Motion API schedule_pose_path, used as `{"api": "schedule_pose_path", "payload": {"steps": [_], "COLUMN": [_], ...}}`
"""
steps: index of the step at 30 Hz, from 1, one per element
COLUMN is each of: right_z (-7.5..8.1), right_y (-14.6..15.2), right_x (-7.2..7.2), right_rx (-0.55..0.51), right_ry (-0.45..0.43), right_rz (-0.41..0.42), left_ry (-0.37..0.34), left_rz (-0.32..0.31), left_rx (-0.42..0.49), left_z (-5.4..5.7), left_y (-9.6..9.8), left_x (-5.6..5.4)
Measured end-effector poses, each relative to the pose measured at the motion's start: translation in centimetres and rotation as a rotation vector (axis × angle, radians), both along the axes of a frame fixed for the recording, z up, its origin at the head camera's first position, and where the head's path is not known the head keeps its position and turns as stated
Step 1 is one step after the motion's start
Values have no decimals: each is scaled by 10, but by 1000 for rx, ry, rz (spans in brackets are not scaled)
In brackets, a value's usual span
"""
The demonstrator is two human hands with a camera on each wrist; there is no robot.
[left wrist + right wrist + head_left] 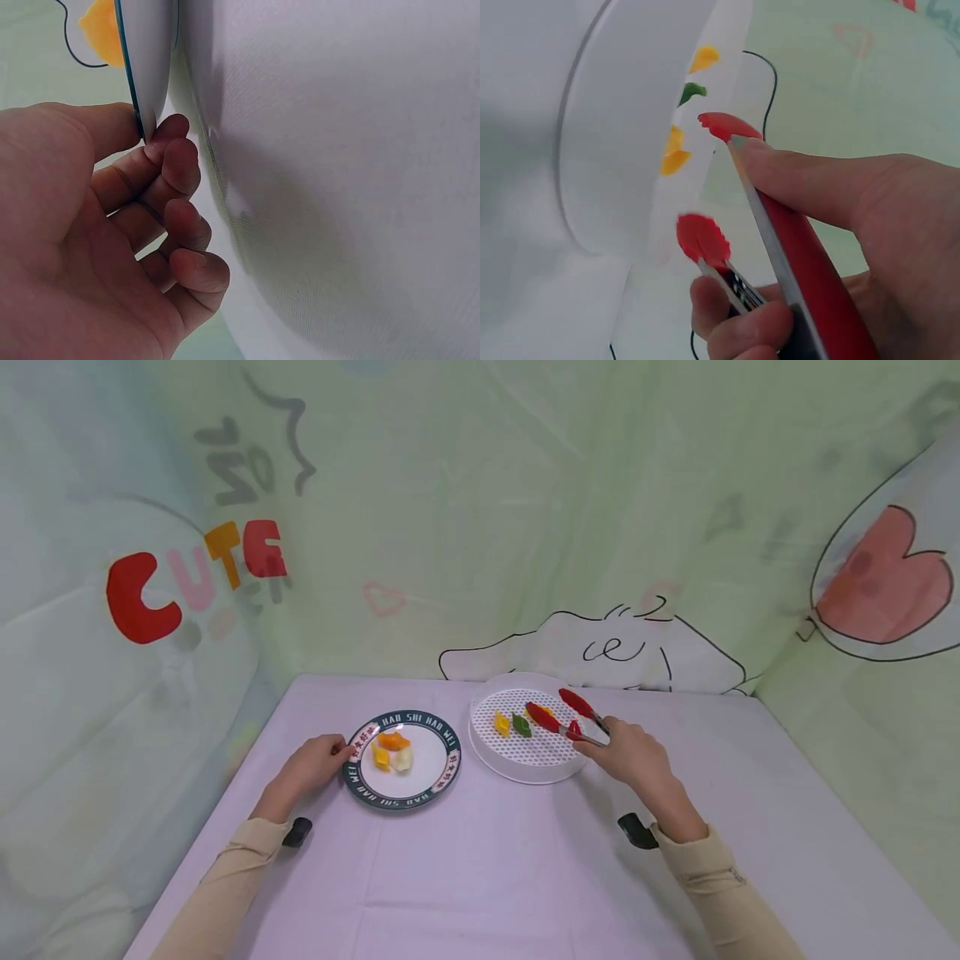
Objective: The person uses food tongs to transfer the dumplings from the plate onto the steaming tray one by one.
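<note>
My left hand [313, 763] pinches the left rim of a round plate [402, 802] with a dark green lettered border, thumb above and fingertips below. On the plate lie an orange piece [393, 741], a yellow piece [381, 757] and a whitish dumpling-like piece [402, 760]. In my right hand [637, 753] are metal tongs with red tips [703, 238], held over a white perforated steamer tray [525, 772]. The tips stand apart, no piece visible between them. Below are a yellow piece [502, 724], a green piece [521, 725] and another yellow piece [675, 152], partly hidden in the head view.
A pale cloth covers the table [465, 877]. Printed curtains [480, 527] hang behind and at both sides, close to the table edges. The tray stands near the back edge, just right of the plate. A small red patch [574, 729] shows beside the tongs; its kind is unclear.
</note>
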State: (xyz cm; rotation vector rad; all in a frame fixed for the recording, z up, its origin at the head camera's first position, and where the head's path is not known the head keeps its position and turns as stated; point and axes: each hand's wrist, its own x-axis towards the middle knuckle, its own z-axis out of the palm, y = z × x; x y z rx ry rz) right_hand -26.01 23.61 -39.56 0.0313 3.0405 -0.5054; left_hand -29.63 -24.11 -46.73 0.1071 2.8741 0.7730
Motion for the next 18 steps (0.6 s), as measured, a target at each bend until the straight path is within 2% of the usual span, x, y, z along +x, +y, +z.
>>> {"api": "schedule_pose_path", "payload": {"steps": [4, 7, 11, 18], "right_z": [-2, -5, -13, -25], "right_y": [-13, -33, -65, -114], "right_x": [5, 14, 26, 47], "right_rx": [-26, -46, -65, -75], "right_ry": [47, 86, 124, 108], "right_rz": [-38, -30, 58, 279], "left_ry": [-13, -25, -23, -19], "left_rz": [8, 17, 23, 26], "left_rx": [3, 0, -2, -9], "left_z": [1, 0, -2, -6], "left_y": [3, 3, 2, 0], "left_x": [0, 0, -2, -5]}}
